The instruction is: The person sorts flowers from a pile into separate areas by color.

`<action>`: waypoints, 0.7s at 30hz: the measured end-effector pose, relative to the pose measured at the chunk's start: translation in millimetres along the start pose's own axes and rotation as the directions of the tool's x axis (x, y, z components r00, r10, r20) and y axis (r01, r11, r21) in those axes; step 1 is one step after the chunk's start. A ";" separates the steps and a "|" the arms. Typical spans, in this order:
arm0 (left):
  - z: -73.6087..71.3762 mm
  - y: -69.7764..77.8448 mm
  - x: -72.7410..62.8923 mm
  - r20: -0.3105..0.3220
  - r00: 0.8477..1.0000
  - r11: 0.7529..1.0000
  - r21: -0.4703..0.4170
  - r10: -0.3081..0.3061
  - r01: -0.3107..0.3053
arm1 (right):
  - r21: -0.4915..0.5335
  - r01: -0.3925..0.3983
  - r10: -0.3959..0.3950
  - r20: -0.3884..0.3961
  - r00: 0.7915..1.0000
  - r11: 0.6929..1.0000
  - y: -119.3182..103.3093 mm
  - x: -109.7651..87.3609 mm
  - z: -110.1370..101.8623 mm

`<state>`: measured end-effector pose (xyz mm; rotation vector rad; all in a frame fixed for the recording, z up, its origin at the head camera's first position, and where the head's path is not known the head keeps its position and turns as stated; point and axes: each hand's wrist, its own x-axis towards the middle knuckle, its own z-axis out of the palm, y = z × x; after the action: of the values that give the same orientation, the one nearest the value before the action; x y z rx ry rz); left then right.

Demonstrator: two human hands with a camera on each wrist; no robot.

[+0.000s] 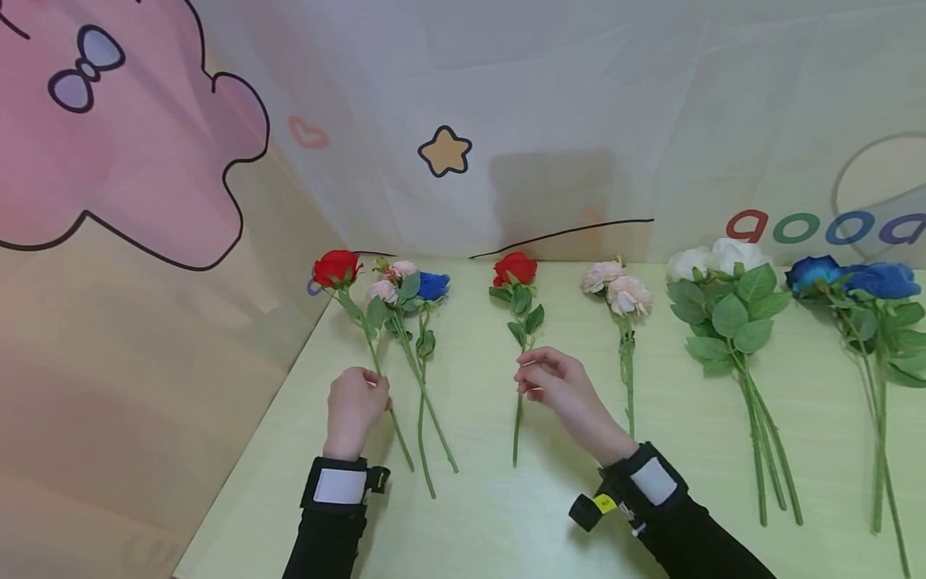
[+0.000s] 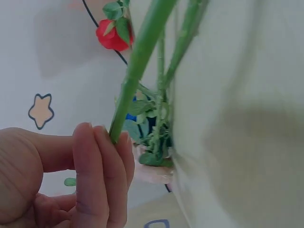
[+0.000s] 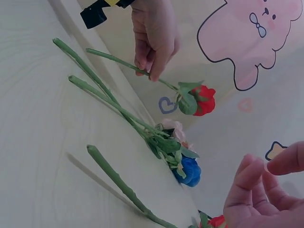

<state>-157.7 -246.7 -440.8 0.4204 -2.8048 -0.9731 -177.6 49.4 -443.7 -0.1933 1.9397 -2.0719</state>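
My left hand (image 1: 357,406) pinches the stem of a red rose (image 1: 336,268) between thumb and fingers. In the right wrist view that rose (image 3: 203,100) is tilted, its stem raised over the table. Just right of it lie a blue rose (image 1: 434,285) and a pink flower (image 1: 385,290), their stems crossing. My right hand (image 1: 560,386) hovers over the stem of another red rose (image 1: 515,268), fingers loosely curled. In the right wrist view its fingertips (image 3: 251,164) come close together with nothing between them, and the rose's stem (image 3: 118,183) runs below.
Pink flowers (image 1: 628,294), white roses (image 1: 738,256) and blue roses (image 1: 878,280) lie in separate groups to the right on the pale table (image 1: 463,531). A printed cloth (image 1: 550,96) hangs behind the table's far edge. The table's left edge (image 1: 246,450) runs beside my left arm.
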 end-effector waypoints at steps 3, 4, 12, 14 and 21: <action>-1.5 9.1 -1.5 -0.026 0.999 1.000 -0.011 0.024 -0.024 | -0.006 0.015 -0.015 -0.018 1.000 1.000 -1.3 -2.0 -10.3; -1.2 12.6 -1.9 -0.029 0.999 0.999 -0.015 0.030 -0.031 | -0.008 0.019 -0.019 -0.027 0.999 1.000 -1.8 -2.9 -13.7; 11.9 49.4 -3.5 -0.026 0.994 0.992 -0.066 0.107 -0.108 | -0.070 0.053 -0.059 -0.083 0.995 0.996 -5.8 -7.0 -39.7; 17.9 58.8 -3.5 -0.014 0.992 0.989 -0.071 0.126 -0.126 | -0.111 0.070 -0.080 -0.091 0.993 0.991 -8.1 -7.8 -45.1; 40.6 86.8 -4.0 0.040 0.975 0.974 -0.062 0.221 -0.218 | -0.263 0.112 -0.147 -0.115 0.982 0.958 -13.0 -11.6 -62.4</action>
<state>-181.7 -156.5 -418.4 0.0782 -2.7807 -1.0224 -186.7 112.9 -434.7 -0.2483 2.3335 -1.9508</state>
